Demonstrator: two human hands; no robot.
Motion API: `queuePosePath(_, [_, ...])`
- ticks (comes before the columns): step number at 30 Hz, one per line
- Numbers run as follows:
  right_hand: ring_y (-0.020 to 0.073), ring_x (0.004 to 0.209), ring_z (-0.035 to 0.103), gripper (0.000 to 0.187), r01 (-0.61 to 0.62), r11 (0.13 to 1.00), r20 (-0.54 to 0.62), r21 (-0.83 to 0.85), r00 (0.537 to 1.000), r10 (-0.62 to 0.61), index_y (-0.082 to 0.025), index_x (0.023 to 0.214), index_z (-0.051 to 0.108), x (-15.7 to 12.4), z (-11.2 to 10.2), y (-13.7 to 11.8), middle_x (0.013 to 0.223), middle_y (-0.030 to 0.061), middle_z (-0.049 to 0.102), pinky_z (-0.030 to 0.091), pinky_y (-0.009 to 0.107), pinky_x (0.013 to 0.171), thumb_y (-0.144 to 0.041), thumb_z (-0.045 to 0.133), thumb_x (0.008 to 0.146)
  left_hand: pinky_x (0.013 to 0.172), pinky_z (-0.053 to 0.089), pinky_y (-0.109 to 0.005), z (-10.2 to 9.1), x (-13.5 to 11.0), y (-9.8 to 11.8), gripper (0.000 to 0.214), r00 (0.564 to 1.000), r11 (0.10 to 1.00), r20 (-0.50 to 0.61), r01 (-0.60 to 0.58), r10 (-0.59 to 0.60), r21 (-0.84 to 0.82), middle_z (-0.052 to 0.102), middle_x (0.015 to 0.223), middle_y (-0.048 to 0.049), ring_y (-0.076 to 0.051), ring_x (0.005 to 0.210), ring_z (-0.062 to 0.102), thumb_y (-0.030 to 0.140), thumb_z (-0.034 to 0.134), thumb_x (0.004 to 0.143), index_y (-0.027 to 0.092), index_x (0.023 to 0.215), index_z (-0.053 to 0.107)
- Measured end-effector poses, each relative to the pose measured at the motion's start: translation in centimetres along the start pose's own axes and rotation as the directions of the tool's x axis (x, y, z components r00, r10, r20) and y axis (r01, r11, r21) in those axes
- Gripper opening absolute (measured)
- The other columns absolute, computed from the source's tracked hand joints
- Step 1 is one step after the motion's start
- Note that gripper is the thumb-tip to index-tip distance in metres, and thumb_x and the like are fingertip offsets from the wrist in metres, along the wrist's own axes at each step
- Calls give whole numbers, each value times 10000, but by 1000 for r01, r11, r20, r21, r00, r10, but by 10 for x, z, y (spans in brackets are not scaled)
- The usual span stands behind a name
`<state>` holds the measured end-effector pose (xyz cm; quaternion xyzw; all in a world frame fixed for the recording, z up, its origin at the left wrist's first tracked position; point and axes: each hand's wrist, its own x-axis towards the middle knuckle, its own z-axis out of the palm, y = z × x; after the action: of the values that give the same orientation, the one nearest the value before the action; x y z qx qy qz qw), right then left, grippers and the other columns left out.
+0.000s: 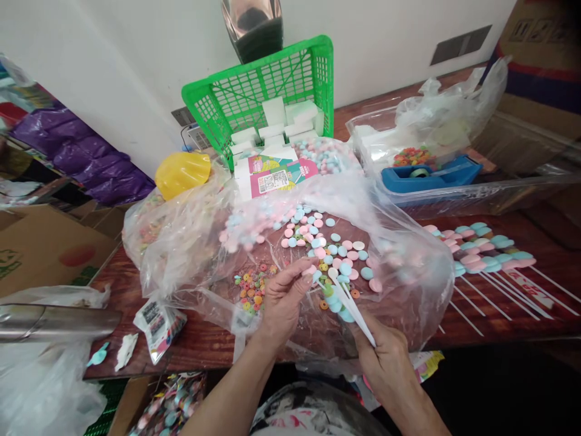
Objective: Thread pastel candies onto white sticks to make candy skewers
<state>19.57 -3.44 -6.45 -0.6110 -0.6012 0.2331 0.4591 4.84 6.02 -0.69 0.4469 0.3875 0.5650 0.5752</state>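
1. Left hand (282, 297): reaches into the open clear plastic bag (190, 242), fingers pinched together on a small pink candy disc (310, 270) at the fingertips.
2. Right hand (385, 351): closed around the lower ends of a few white sticks (356, 312). The sticks slant up and to the left, their tips meeting the left hand's fingertips just beside the pinched disc.
3. A few blue discs (338, 306) sit low along the sticks, apparently threaded on; the exact hold is hard to tell.
4. Loose candy discs (318, 236), pink, blue and white, lie scattered inside the bag just beyond both hands. A small patch of multicoloured ring candies (251, 289) lies left of the left hand, also inside the bag.
5. The bag is spread over a dark wooden tabletop (521, 230).
6. Finished candy sticks (485, 254), pink and blue discs packed in rows with white sticks fanning out toward the right, lie on the tabletop to the right of the bag, well apart from the hands.
7. Behind the bag: a green plastic basket (254, 85) tilted up, holding white blocks (281, 124); a yellow rounded object (181, 172) to its left.
8. Far right rear: a clear tray (476, 197) with a blue tape dispenser (431, 175) in it.
9. Small printed packet (158, 327) lies on the tabletop's left edge.
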Motion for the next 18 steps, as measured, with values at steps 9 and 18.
queuePosePath(9, [114, 471, 442, 258, -56, 998, 23, 39, 998, 55, -176, 748, 619, 2, 3, 5, 543, -24, 519, 390, 213, 497, -259, 441, 915, 928, 513, -362, 3, -7, -11, 247, 941, 950, 195, -297, 275, 95, 749, 1000, -28, -185, 969, 678, 122, 695, 782, 301, 938, 760])
queuePosePath(18, [109, 443, 404, 271, -10, 994, 6, 108, 1000, 10, -161, 885, 687, 2, 0, -9, 512, -43, 453, 350, 210, 445, -259, 438, 929, 883, 537, -362, 12, -8, -16, 189, 994, 977, -10, 101, -105, -187, 764, 930, -46, -204, 895, 705, 271, 796, 684, 247, 870, 772])
